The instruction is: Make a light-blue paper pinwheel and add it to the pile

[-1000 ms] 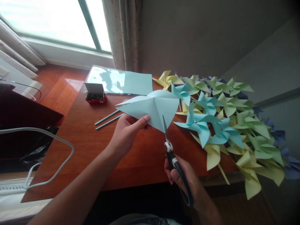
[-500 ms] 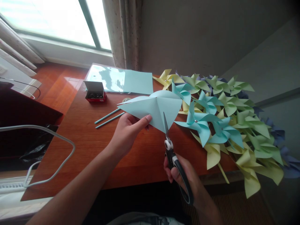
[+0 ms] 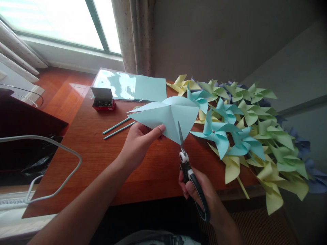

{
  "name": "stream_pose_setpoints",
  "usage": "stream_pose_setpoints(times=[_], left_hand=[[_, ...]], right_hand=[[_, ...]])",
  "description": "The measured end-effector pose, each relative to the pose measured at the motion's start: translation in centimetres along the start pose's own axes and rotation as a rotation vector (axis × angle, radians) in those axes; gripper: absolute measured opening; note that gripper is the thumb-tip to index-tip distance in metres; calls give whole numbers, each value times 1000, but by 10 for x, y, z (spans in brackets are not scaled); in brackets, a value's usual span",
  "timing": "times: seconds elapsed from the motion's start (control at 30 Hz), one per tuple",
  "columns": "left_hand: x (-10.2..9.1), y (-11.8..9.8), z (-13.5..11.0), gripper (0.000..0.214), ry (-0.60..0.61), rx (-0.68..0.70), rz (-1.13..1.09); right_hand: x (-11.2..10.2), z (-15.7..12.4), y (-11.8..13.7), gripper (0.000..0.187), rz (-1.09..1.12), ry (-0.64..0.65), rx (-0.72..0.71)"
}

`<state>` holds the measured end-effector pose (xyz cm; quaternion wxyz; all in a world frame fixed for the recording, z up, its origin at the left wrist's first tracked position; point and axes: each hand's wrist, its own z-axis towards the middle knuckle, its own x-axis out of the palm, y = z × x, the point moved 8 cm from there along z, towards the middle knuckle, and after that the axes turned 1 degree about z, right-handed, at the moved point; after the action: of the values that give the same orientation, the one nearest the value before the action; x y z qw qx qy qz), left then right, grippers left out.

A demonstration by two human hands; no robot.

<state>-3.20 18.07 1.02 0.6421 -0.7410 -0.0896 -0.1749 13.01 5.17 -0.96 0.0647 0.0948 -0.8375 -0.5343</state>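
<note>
A light blue sheet of paper [image 3: 155, 117], creased and slit from its edge, is held up over the table by my left hand [image 3: 139, 141]. My thumb lies on top of its near edge and the fingers are tucked underneath. Black-and-white scissors [image 3: 188, 166] are in my right hand [image 3: 201, 189], fingers through and around the handles. Their blade lies over the paper's near corner, along a crease; the other blade is hidden beneath. Two thin blue sticks [image 3: 119, 131] lie on the table left of the paper.
Several paper pinwheels in blue [image 3: 217, 132], green [image 3: 274, 134] and yellow [image 3: 270, 185] crowd the table's right side. A small red box [image 3: 103, 103] of dark bits stands open at back left. Behind are blue sheets [image 3: 150, 89] and a clear sleeve [image 3: 116, 85]. A white cable [image 3: 76, 153] loops at left.
</note>
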Motion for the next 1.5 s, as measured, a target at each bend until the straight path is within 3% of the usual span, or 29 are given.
stream_pose_setpoints(times=[1.5], left_hand=[[0, -4, -1, 17, -32, -22, -32]], right_hand=[[-7, 2, -15, 40, 18, -49, 19]])
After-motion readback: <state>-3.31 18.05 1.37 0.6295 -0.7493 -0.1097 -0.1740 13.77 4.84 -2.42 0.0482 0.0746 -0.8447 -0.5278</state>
